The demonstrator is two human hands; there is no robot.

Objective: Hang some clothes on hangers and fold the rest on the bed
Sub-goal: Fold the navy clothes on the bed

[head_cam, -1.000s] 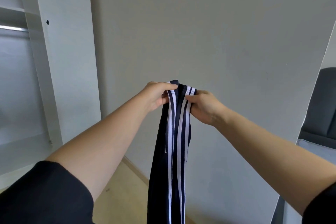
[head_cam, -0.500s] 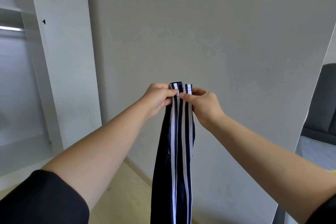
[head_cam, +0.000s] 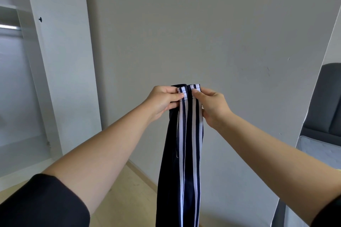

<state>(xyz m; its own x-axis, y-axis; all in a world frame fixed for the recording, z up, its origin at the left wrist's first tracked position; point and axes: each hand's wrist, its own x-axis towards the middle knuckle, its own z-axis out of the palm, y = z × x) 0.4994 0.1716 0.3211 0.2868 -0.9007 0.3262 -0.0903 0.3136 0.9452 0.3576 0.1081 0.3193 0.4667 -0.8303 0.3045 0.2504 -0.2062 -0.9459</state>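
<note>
Dark navy track trousers (head_cam: 184, 162) with white side stripes hang straight down in front of me, held up at chest height. My left hand (head_cam: 163, 100) pinches the top end from the left. My right hand (head_cam: 212, 106) pinches it from the right, thumb on the striped edge. The two striped ends lie side by side at the top. The garment's lower part runs out of the bottom of the view.
A plain grey wall fills the view ahead. At the left stands an open white wardrobe (head_cam: 60, 72) with a metal hanging rail (head_cam: 9, 27). At the right edge shows the bed's mattress (head_cam: 321, 149) with a dark headboard (head_cam: 330, 97). Below is light wooden floor (head_cam: 129, 195).
Both hands have drawn closer together at the top of the trousers and lined up the two striped ends. The view has shifted slightly to the left.
</note>
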